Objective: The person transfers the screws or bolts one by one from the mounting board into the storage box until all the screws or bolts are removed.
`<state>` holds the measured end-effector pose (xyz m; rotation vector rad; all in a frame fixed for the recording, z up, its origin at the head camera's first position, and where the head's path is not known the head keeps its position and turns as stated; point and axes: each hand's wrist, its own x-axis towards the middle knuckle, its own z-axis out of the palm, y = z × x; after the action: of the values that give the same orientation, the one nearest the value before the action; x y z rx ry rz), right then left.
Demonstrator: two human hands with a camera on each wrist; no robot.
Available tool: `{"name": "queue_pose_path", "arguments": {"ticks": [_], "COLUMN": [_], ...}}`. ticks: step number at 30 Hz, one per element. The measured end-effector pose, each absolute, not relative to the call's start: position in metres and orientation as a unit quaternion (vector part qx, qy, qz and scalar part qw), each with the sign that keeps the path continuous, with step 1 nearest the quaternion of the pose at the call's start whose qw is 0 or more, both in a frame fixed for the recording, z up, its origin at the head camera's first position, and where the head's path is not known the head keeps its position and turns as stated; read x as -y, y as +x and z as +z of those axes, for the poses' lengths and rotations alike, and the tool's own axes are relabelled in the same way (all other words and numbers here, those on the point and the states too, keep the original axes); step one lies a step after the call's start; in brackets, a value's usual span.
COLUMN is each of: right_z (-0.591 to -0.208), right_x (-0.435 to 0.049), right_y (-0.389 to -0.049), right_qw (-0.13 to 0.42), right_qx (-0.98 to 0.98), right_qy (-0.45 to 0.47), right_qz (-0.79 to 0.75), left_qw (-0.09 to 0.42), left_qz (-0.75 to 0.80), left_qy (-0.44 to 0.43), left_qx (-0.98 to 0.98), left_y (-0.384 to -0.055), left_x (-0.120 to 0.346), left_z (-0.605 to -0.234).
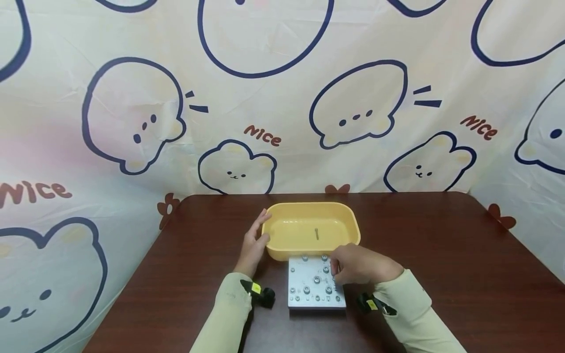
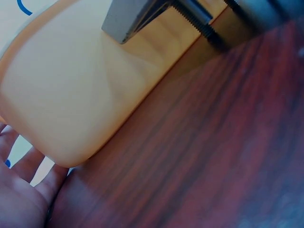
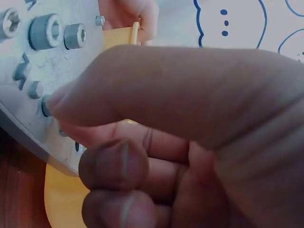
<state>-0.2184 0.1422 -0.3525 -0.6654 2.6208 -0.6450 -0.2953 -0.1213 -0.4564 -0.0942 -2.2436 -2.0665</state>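
Observation:
A silver metal plate (image 1: pixel 304 279) carries several hex socket bolts of different sizes, their heads facing up. At its right edge my right hand (image 1: pixel 359 264) pinches a small socket bolt (image 3: pixel 46 105) between thumb and forefinger, the other fingers curled below. Threaded bolt ends (image 2: pixel 194 21) stick out beneath the plate in the left wrist view. Behind the plate stands a yellow plastic basin (image 1: pixel 282 251), with one long thin bolt (image 1: pixel 316 234) lying on its floor. My left hand (image 1: pixel 252 247) rests against the basin's left end, fingers spread along the outside and thumb at the rim.
Everything stands on a dark brown wood-grain table (image 1: pixel 198 235). A pale cloth (image 1: pixel 291 108) with bear outlines hangs behind and beside it. Each wrist bears a black camera strap with a yellow tag.

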Motion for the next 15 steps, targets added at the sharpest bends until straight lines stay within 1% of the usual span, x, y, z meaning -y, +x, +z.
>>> {"name": "queue_pose_path", "arguments": {"ticks": [5, 15], "right_z": [-0.3555, -0.3565], "right_x": [-0.1406, -0.1404], "right_y": [-0.2176, -0.2179], "right_qw": [0.197, 0.196], "right_qx": [-0.93, -0.931], "right_qy": [-0.21, -0.213], "right_qz": [-0.227, -0.221], "left_qw": [0.048, 0.055], "left_qz": [-0.674, -0.674], "left_qy": [-0.033, -0.043], "left_qx": [0.737, 0.736], "left_y": [-0.2948, -0.2933], "left_x": [0.1208, 0.12], "left_z": [-0.4579, -0.4552]}}
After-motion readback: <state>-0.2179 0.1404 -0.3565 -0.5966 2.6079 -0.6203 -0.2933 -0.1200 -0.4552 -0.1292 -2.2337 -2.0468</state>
